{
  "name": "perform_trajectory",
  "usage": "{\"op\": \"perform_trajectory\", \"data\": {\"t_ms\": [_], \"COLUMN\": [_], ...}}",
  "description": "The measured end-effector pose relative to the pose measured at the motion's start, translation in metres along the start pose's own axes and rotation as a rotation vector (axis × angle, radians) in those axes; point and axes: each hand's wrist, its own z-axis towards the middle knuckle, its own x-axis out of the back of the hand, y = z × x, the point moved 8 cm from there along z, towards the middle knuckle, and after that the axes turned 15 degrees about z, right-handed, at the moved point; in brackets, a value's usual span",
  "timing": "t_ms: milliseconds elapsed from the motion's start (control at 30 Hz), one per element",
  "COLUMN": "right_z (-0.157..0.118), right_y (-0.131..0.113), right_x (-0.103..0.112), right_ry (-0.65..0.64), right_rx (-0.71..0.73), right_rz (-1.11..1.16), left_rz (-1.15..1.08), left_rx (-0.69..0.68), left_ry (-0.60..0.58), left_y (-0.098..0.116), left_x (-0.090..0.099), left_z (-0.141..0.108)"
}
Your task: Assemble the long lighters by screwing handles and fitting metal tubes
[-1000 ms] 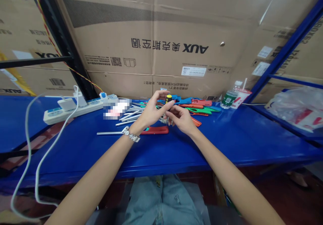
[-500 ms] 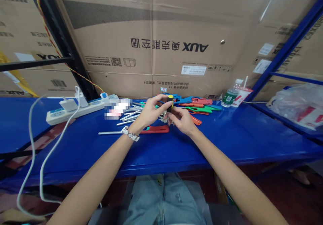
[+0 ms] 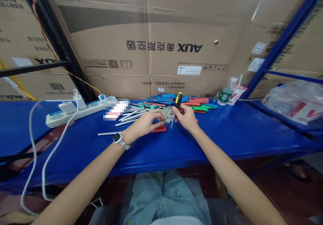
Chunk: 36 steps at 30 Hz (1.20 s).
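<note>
My right hand is closed around a screwdriver with a black and yellow handle. Its thin shaft slants down toward the table. My left hand, fingers curved and apart, hovers at a long-necked lighter with a red handle and a metal tube; whether the fingertips touch it I cannot tell. Behind my hands lies a pile of small metal parts. Several loose metal tubes rest left of it, and blue, orange and green plastic handle pieces lie behind and to the right.
A white power strip with plugs and cables stands at the left of the blue table. At the back right are a water bottle and a red-and-white cup. Cardboard walls off the back; a plastic bag lies far right.
My hands have moved apart. The left has let go of the screwdriver handle and come down toward the red lighter; the right now holds the screwdriver alone, tilted.
</note>
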Motion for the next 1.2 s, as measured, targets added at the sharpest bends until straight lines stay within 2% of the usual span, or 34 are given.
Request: {"op": "perform_trajectory", "data": {"t_ms": [133, 200, 300, 433, 633, 700, 767, 833, 900, 1000, 1100, 1200], "right_z": [-0.007, -0.011, -0.015, -0.017, -0.018, -0.019, -0.021, -0.023, -0.027, -0.031, -0.032, -0.031], "right_y": [0.012, 0.014, 0.015, 0.016, 0.017, 0.014, 0.006, -0.005, -0.012, -0.013, -0.009, -0.008], "right_x": [0.012, 0.015, 0.012, 0.006, 0.005, 0.007, 0.007, 0.000, -0.013, -0.028, -0.034, -0.036], "right_ry": [0.029, 0.035, -0.003, -0.046, -0.063, -0.033, 0.017, 0.020, -0.051, -0.198, -0.285, -0.319], "right_rx": [-0.158, -0.232, -0.302, -0.317, -0.293, -0.279, -0.219, -0.094, 0.028, 0.100, 0.132, 0.156], "right_rz": [-0.555, -0.731, -0.873, -0.976, -1.001, -0.996, -0.978, -0.908, -0.777, -0.611, -0.583, -0.608], "left_rz": [0.091, 0.109, 0.114, 0.094, 0.069, 0.059, 0.054, 0.045, 0.034, 0.013, 0.005, 0.055], "left_rx": [-0.007, -0.016, -0.023, 0.011, 0.024, 0.016, 0.019, 0.041, 0.070, 0.109, 0.145, 0.194], "left_ry": [-0.117, -0.141, -0.150, -0.159, -0.159, -0.144, -0.114, -0.067, -0.005, 0.080, 0.095, 0.097], "left_y": [0.003, 0.005, 0.005, -0.001, -0.003, -0.002, -0.002, -0.003, -0.003, -0.005, -0.015, -0.034], "left_x": [-0.016, -0.019, -0.022, -0.027, -0.029, -0.028, -0.025, -0.019, -0.010, 0.007, 0.020, 0.027], "left_z": [-0.001, 0.001, 0.004, 0.009, 0.011, 0.010, 0.010, 0.012, 0.015, 0.022, 0.024, 0.017]}}
